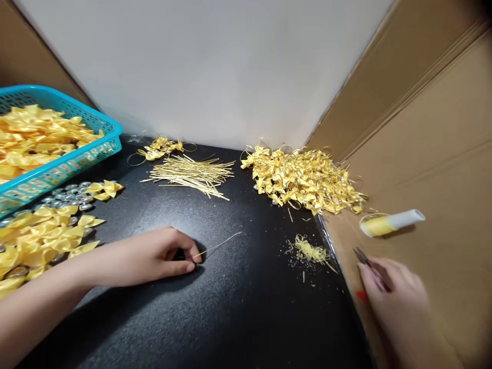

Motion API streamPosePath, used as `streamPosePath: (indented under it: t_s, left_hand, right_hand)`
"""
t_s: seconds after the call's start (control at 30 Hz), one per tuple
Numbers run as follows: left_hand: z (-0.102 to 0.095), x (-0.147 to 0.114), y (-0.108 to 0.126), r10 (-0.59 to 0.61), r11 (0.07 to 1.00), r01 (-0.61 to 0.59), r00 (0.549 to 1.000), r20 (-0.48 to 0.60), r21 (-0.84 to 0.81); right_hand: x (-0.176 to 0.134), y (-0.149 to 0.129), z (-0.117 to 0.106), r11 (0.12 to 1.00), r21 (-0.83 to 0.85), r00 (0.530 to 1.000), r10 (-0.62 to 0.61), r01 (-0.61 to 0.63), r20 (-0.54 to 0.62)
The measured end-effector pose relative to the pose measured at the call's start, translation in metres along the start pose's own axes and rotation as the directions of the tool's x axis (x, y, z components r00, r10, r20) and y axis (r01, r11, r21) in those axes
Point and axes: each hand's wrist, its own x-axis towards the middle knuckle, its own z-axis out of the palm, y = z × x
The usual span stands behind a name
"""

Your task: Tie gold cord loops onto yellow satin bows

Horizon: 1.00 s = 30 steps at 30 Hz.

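My left hand (169,256) rests low over the black table, its fingertips curled and closed on a thin gold cord (220,245) that sticks out to the right. On the right, beyond the table's edge, my right hand (397,297) grips small thread snips (369,264) with dark blades pointing up and left. Between the hands, nearer the right one, lies a tangle of pale yellow thread scraps (310,250). A bundle of cut gold cords (192,174) lies behind my left hand.
A turquoise basket (111,130) full of yellow ribbon bows stands at left. Loose bows (42,230) and clear gems (67,195) lie before it. Finished-looking bows with loops (303,177) are heaped at back right. A thread spool (392,223) lies on the cardboard (434,138).
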Motion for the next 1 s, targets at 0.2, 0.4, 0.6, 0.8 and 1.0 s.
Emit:
streamPosePath:
  t_s: [0.2,0.4,0.6,0.8,1.0]
  left_hand:
    - [0.001,-0.013,0.0,-0.053,0.921,0.1,0.99,-0.133,0.376]
    - [0.007,-0.023,0.002,-0.125,0.86,0.244,0.952,-0.279,0.448]
    - [0.029,0.008,0.026,-0.007,0.907,0.146,0.943,-0.332,0.395]
    - [0.033,0.038,0.029,0.068,0.922,0.059,0.948,-0.31,0.383]
    - [0.035,0.047,0.025,0.103,0.932,0.006,0.954,-0.282,0.362]
  right_hand:
    - [-0.027,0.043,-0.013,0.979,-0.172,0.988,0.124,-0.108,0.087]
    - [-0.027,0.045,-0.008,0.972,-0.182,0.963,0.186,-0.151,0.194]
    - [-0.026,0.036,-0.007,0.975,-0.137,0.961,0.199,-0.174,0.192]
    - [-0.014,0.023,-0.014,0.959,0.075,0.952,0.261,-0.275,0.159]
    - [0.002,-0.045,-0.018,0.675,0.497,0.837,0.411,-0.545,0.36]
